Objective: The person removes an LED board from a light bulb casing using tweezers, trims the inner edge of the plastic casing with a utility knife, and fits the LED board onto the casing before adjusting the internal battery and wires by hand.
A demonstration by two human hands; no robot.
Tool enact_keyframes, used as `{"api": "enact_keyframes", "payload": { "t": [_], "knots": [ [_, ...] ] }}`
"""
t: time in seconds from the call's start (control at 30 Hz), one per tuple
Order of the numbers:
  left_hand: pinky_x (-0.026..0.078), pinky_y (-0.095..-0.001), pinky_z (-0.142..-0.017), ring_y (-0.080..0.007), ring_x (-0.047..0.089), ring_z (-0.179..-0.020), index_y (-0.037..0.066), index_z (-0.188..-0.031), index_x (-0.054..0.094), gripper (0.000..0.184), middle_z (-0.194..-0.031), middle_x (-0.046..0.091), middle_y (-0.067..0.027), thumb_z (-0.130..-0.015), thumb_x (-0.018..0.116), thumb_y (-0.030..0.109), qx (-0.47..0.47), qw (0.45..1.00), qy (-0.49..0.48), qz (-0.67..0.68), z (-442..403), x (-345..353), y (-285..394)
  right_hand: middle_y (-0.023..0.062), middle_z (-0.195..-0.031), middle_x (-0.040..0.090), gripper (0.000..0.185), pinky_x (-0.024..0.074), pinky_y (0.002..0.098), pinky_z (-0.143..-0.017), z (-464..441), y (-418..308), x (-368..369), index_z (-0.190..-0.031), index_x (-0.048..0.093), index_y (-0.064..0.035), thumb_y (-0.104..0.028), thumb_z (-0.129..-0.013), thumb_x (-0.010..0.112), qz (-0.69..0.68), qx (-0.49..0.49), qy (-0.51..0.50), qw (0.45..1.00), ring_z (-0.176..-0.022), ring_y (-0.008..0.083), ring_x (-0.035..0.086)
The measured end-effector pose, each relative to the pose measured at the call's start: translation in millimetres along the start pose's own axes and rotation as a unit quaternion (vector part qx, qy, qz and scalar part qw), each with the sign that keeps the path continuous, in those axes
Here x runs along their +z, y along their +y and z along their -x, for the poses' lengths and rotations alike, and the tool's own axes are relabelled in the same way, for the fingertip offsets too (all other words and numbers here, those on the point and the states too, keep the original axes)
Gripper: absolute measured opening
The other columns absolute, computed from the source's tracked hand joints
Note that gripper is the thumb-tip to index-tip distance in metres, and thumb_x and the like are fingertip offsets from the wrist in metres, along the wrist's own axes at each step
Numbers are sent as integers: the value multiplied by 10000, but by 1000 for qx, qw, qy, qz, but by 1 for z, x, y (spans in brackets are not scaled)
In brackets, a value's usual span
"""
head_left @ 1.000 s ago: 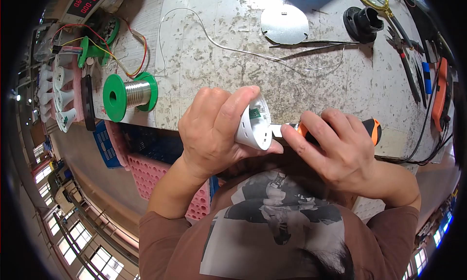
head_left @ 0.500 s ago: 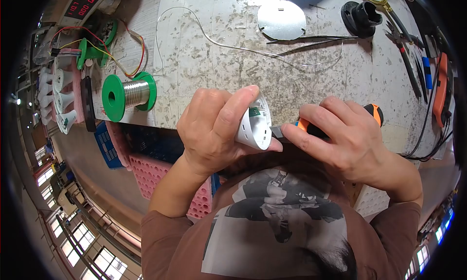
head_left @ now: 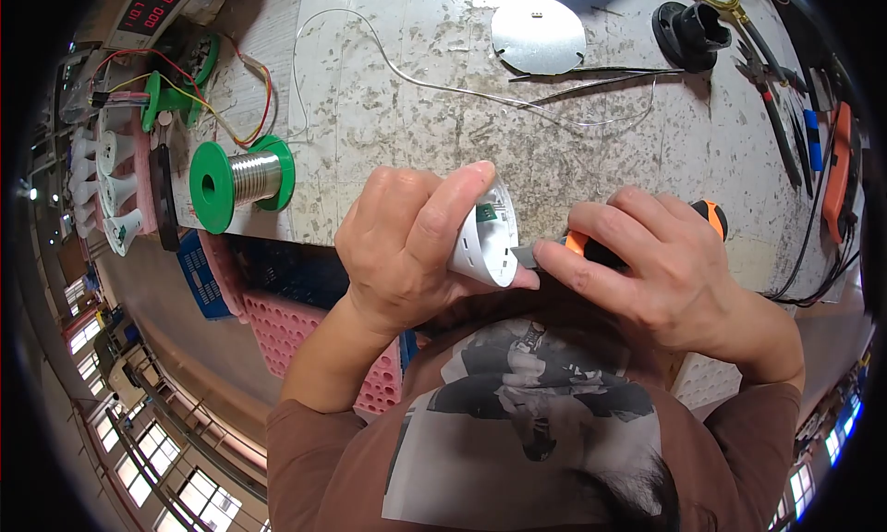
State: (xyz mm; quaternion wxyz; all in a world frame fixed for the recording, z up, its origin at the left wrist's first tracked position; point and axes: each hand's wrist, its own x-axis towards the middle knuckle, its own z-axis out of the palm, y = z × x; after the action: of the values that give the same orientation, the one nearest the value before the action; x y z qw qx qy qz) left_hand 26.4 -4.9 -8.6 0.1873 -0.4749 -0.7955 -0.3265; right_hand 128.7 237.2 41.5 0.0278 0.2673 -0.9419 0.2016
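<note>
My left hand (head_left: 399,236) is wrapped round a white plastic bulb housing (head_left: 480,262), shaped like a cone, its open end tilted to the right. Inside the housing a small green circuit board (head_left: 487,213) shows. In my right hand (head_left: 647,259) is a utility knife (head_left: 710,220) with an orange and black handle. Its grey blade (head_left: 525,256) reaches the housing's right rim, with my index finger along it. The blade's tip is hidden at the rim, so I cannot tell if it is inside.
A green solder spool (head_left: 214,188) stands left, its wire (head_left: 407,79) trailing across the bench. A round metal plate (head_left: 539,37), tweezers (head_left: 601,81) and a black socket piece (head_left: 688,35) lie at the back. Pliers (head_left: 769,97) are right; white housings (head_left: 118,195) sit in pink foam at far left.
Both hands keep nearly the same pose and grip. The blade has shifted very slightly against the housing's rim, and the view itself has moved a little.
</note>
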Motion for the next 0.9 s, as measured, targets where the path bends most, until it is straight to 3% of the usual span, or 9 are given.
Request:
{"api": "enact_keyframes", "payload": {
  "t": [0.2, 0.27, 0.5, 0.6, 0.67, 0.9],
  "knots": [
    [437, -343, -547, -213, 535, -660, 91, -1297, 662, 738, -820, 602, -17, -825, 784, 644, -1, 1000, 3, 1, 1, 1, 0, 61, -1060, 652, 429, 475, 317, -614, -2, -8, -1, -1215, 747, -169, -213, -796, 663, 10, 7, -8, 1000, -832, 217, 612],
    [432, -346, -540, -217, 528, -657, 94, -1292, 663, 735, -822, 602, -19, -822, 782, 647, -9, 1000, -10, 1, 0, -1, 0, 21, -1009, 624, 284, 387, 293, -585, -2, -12, 4, -1132, 745, -128, -277, -893, 710, 47, 5, 34, 998, -803, 168, 567],
    [432, -352, -528, -227, 525, -658, 92, -1276, 658, 743, -847, 608, -25, -807, 788, 654, -7, 1000, -17, -8, -1, -1, -2, 39, -1033, 633, 293, 382, 295, -586, -1, -17, 7, -1127, 747, -112, -286, -894, 712, 86, 9, 35, 996, -808, 183, 569],
    [441, -354, -533, -232, 531, -663, 94, -1281, 651, 771, -864, 616, -27, -783, 802, 662, -9, 1000, -18, -1, -3, -3, -2, 47, -1049, 638, 312, 384, 295, -590, -2, -12, 9, -1139, 746, -108, -272, -879, 698, 89, 8, 43, 995, -812, 187, 571],
    [484, -375, -597, -262, 605, -723, 52, -1322, 582, 980, -998, 693, -93, -648, 885, 695, -23, 996, -80, -14, -2, -10, 1, 51, -1058, 641, 337, 388, 297, -595, 1, -8, 11, -1154, 746, -107, -261, -861, 678, 84, -4, 40, 996, -818, 187, 573],
    [511, -379, -632, -268, 628, -752, 50, -1326, 580, 1011, -1030, 701, -97, -621, 890, 705, -36, 994, -105, -13, -4, -12, -1, 50, -1059, 642, 350, 392, 299, -598, 1, -7, 18, -1165, 743, -108, -257, -858, 667, 103, -10, 74, 992, -834, 184, 579]
  ]
}}
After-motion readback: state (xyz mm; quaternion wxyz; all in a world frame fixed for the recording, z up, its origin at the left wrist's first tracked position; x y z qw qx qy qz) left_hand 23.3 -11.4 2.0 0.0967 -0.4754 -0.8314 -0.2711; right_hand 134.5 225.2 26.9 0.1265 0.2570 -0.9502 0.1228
